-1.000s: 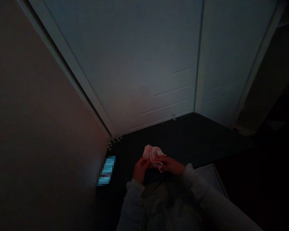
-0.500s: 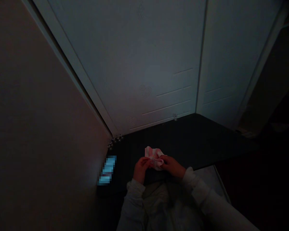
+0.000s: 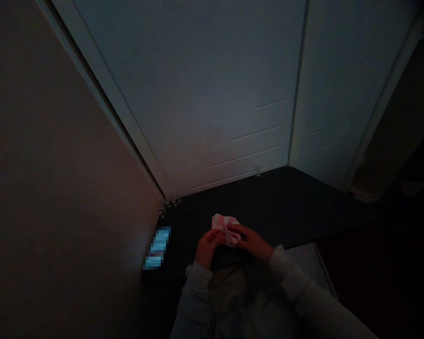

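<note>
Between my two hands is a small crumpled pink-and-white cloth, held just above the dark table near its front edge. My left hand pinches its near left side, with the fingertips bent against the fabric. On the right, my right hand grips the opposite side, its fingers over the top of a fold and the thumb below. Dim light hides the finer detail of the cloth and what kind of cloth it is.
A black tabletop reaches back to a pale panelled door with embossed hearts. At its left lies a lit, pixelated screen. Several small shiny objects stand in the back left corner, beside the wall.
The fingers of my right hand have moved left over the top of the cloth, and its fold has shifted. My left hand stays almost in place.
</note>
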Tool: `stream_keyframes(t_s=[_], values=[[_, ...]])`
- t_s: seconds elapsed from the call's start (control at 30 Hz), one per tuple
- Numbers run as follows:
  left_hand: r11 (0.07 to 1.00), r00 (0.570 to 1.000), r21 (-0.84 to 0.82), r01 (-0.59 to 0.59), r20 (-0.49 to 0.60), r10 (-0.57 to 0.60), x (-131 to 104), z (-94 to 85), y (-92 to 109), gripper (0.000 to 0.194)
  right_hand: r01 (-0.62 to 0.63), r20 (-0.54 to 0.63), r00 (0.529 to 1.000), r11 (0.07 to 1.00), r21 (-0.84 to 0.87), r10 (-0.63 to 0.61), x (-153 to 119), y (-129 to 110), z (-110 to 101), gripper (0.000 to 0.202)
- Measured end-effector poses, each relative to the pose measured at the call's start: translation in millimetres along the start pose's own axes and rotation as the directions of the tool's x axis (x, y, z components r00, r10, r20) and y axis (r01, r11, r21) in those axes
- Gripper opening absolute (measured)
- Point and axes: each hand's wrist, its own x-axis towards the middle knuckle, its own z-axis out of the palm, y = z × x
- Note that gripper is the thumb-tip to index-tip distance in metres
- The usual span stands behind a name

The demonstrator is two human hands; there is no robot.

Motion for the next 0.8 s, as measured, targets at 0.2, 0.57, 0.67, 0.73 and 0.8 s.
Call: stream_keyframes(t_s=[0.2, 0.57, 0.67, 0.73, 0.8], values=[[0.998, 1.000, 0.055, -0.016, -0.015, 0.017, -2.1, 1.6, 5.3, 0.029, 0.066, 0.091, 0.994, 0.995, -0.068, -0.060, -1.5, -2.4, 0.0, 0.042], [0.993, 0.999, 0.114, -0.042, -0.018, 0.044, -1.1, -0.2, 3.0, 0.019, 0.066, 0.140, 0.989, 0.996, -0.059, -0.057, -1.8, -5.2, -0.5, 0.043], [0.992, 0.999, 0.125, -0.032, -0.002, 0.033, -0.9, -1.2, 2.8, 0.020, 0.077, 0.157, 0.985, 0.996, -0.040, -0.070, -1.7, -6.3, -1.5, 0.042], [0.989, 0.999, 0.142, -0.032, 0.010, 0.031, -1.0, -1.6, 2.9, 0.022, 0.078, 0.167, 0.983, 0.996, -0.033, -0.072, -1.7, -6.8, -2.1, 0.041], [0.987, 0.999, 0.153, -0.042, 0.026, 0.039, -1.2, -2.0, 2.4, 0.022, 0.067, 0.166, 0.984, 0.997, -0.027, -0.062, -1.9, -7.1, -2.4, 0.041]])
